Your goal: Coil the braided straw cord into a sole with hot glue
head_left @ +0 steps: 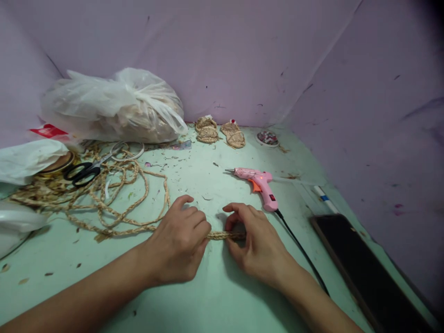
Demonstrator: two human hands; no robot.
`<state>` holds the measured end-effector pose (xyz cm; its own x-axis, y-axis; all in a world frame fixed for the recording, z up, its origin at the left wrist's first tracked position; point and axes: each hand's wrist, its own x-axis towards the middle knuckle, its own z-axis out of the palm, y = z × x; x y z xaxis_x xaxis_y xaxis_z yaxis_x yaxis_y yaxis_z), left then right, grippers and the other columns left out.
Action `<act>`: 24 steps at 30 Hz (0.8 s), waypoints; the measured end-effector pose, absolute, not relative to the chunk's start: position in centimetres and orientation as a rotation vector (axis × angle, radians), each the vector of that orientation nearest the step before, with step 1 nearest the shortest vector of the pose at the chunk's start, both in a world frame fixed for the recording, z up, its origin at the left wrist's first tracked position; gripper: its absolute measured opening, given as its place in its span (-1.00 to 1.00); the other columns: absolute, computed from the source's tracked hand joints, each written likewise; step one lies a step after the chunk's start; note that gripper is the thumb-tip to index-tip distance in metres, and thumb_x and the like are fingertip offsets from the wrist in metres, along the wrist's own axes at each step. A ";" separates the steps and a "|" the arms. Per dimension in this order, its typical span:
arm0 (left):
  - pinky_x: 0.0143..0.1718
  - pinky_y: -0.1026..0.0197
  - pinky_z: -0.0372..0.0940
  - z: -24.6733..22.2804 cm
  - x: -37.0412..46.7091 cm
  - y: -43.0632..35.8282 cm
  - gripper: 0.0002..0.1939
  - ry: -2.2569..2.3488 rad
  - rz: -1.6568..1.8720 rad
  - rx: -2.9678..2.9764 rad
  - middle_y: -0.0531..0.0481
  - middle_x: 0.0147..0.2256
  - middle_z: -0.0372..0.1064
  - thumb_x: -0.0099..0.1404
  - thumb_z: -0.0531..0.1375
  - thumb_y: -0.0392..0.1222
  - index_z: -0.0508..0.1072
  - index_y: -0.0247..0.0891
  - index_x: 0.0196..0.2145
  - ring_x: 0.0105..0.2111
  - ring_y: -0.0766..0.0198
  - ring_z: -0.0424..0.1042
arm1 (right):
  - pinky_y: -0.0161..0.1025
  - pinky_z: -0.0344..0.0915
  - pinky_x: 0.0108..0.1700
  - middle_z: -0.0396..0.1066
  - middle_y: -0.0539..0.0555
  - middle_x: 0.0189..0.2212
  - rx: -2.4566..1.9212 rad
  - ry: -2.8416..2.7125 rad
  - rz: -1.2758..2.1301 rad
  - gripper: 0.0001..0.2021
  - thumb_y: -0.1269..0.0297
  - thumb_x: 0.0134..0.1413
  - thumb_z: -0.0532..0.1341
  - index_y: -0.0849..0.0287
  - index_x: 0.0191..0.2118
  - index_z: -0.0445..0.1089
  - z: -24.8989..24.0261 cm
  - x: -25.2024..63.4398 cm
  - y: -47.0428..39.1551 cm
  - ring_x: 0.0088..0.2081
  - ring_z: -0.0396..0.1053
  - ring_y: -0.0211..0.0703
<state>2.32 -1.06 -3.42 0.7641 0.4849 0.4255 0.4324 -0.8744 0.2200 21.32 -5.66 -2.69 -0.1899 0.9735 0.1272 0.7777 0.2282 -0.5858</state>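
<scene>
A tan braided fibre cord [218, 236] stretches between my hands, low over the pale green tabletop [194, 300]. My left hand [182, 240] is closed around it, with the rest of the cord trailing left into a loose tangle. On the other side my right hand [255, 240] pinches the cord near its end between thumb and fingers. That end is partly hidden inside the curled right hand. Just beyond the right hand lies a pink hot glue gun [258, 182] on its side, its nozzle pointing left and its black cable running toward me.
Black-handled scissors [86, 173] rest on the cord tangle at left. A stuffed white plastic bag [118, 108] leans on the back wall. Two small woven slippers [234, 135] and a dish of beads [267, 138] stand at the back. A dark phone [364, 273] lies at right.
</scene>
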 end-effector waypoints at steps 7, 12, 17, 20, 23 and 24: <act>-0.05 -0.11 0.12 -3.4 2.3 -0.9 -0.85 0.735 0.716 2.861 -0.01 -0.52 0.26 0.18 0.04 -0.34 0.36 -0.29 -0.49 -0.47 0.26 0.21 | -0.11 0.20 -0.19 0.40 0.00 -0.41 -1.574 -2.044 0.515 -0.54 0.64 -0.25 0.14 0.13 -0.14 0.20 -2.9 21.0 -5.4 -0.27 0.26 -0.08; -0.03 -0.11 0.11 -3.5 2.3 -1.0 -0.87 0.761 0.715 2.841 0.00 -0.52 0.25 0.18 0.04 -0.33 0.37 -0.29 -0.47 -0.47 0.26 0.21 | -0.14 0.24 -0.19 0.39 0.02 -0.40 -1.537 -2.046 0.542 -0.57 0.65 -0.23 0.13 0.15 -0.15 0.22 -3.3 20.9 -5.6 -0.26 0.27 -0.08; -0.02 -0.12 0.09 -3.5 2.2 -1.1 -0.90 0.762 0.732 2.766 -0.03 -0.48 0.29 0.15 0.06 -0.32 0.37 -0.29 -0.43 -0.43 0.24 0.26 | -0.18 0.28 -0.28 0.36 0.03 -0.43 -1.546 -2.021 0.556 -0.61 0.65 -0.24 0.12 0.15 -0.22 0.20 -3.3 20.7 -5.6 -0.28 0.26 -0.08; 0.02 -0.13 0.06 -3.3 2.1 -1.2 -0.91 0.757 0.710 2.729 -0.05 -0.44 0.30 0.11 0.09 -0.30 0.39 -0.30 -0.41 -0.39 0.22 0.27 | -0.18 0.28 -0.31 0.34 0.05 -0.44 -1.547 -2.020 0.545 -0.64 0.64 -0.26 0.11 0.14 -0.26 0.19 -3.3 20.7 -5.5 -0.29 0.27 -0.06; 0.04 -0.13 0.04 -3.2 2.1 -1.3 -0.89 0.764 0.688 2.716 -0.07 -0.43 0.31 0.11 0.10 -0.27 0.39 -0.32 -0.39 -0.36 0.20 0.29 | -0.06 0.25 -0.15 0.34 0.02 -0.46 -1.530 -2.033 0.530 -0.65 0.63 -0.26 0.10 0.12 -0.28 0.17 -3.5 20.7 -5.5 -0.31 0.29 -0.08; 0.04 -0.13 0.04 -3.2 2.1 -1.3 -0.89 0.770 0.688 2.717 -0.07 -0.43 0.32 0.12 0.10 -0.26 0.40 -0.32 -0.39 -0.36 0.20 0.30 | -0.01 0.21 -0.06 0.33 0.00 -0.47 -1.520 -2.037 0.524 -0.64 0.63 -0.26 0.10 0.11 -0.28 0.17 -3.5 20.7 -5.5 -0.32 0.29 -0.09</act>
<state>2.11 -1.31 -3.25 0.7511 0.5435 0.3747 0.4331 -0.8341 0.3417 20.68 -5.46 -3.51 -0.2178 0.9577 0.1883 0.7476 0.2877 -0.5986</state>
